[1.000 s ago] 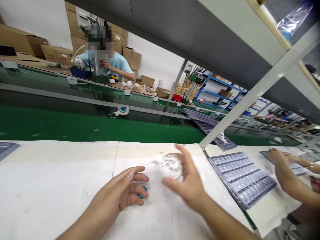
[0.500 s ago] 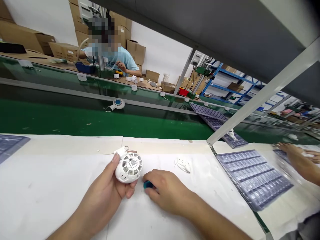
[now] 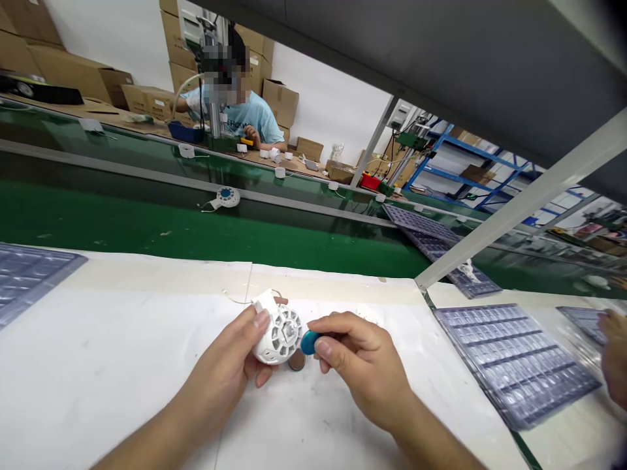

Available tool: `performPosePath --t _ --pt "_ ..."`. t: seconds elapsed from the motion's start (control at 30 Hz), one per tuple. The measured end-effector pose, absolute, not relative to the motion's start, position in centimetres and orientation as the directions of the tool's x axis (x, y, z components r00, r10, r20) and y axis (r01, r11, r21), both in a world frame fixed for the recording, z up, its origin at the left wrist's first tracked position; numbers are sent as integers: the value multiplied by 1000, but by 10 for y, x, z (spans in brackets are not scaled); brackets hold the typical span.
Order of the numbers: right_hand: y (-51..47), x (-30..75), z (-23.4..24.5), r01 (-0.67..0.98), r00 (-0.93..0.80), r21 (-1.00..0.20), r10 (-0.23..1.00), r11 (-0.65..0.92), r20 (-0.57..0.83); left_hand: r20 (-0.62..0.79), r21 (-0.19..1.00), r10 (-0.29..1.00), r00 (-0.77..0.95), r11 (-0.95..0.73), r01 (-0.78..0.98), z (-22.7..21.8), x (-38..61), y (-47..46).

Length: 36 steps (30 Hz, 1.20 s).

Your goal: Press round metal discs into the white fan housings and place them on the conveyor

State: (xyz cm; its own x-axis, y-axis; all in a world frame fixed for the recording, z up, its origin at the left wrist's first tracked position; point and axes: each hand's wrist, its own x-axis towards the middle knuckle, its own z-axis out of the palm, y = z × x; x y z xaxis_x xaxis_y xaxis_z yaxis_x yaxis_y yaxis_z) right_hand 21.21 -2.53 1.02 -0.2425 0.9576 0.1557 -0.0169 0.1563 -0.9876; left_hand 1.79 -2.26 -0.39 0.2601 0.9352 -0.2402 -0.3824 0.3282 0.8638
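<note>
My left hand (image 3: 228, 359) is wrapped round a white round plastic housing (image 3: 279, 336) with a ring of slots on its face and a square recess in the middle. A thin wire trails from the tab at its upper left. Between thumb and fingertips, my right hand (image 3: 365, 362) pinches a small blue disc (image 3: 310, 342) close to the housing's right edge. Below the two, a brownish round piece (image 3: 296, 360) lies on the white work surface, partly hidden by the housing. My right hand covers most of the white wires behind it.
A green conveyor belt (image 3: 147, 225) runs behind the white work surface (image 3: 122, 313), carrying a similar white unit with a blue centre (image 3: 228, 196). Clear plastic trays (image 3: 519, 359) lie at right. A slanted metal post (image 3: 514, 202) stands there. A co-worker's hand (image 3: 614, 352) is at far right; another person (image 3: 257, 121) sits opposite.
My right hand has lifted the blue disc off the surface and brought it up beside the housing. The housing is turned slightly to the right. The brownish round piece now shows below.
</note>
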Motion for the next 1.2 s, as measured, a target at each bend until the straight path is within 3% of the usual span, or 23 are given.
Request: performPosePath --t 0.23,0.47,0.57,0.7,0.8,0.97,1.2 --pt "-29 202 4 154 -251 -920 915 360 316 -267 897 924 273 342 -280 -7 19 -25" --pt "-28 201 4 236 -246 -914 930 330 273 -288 900 915 283 360 -246 -3 18 -30" --pt "-29 201 5 264 -232 -932 954 248 189 -281 924 925 254 332 -188 0 18 -33" --pt "-27 202 7 259 -159 -966 985 -23 -66 -281 951 933 226 303 -69 3 19 -35" --pt "-26 200 5 100 -218 -992 971 -79 -100 -267 944 931 250 305 -125 -2 19 -37" --pt "-31 186 0 -324 -592 -901 805 -287 -43 -227 912 916 330 319 -259 -8 23 -45" --pt "-42 171 -8 -455 -475 -858 880 -239 7 -273 861 923 273 361 -359 4 31 -54"
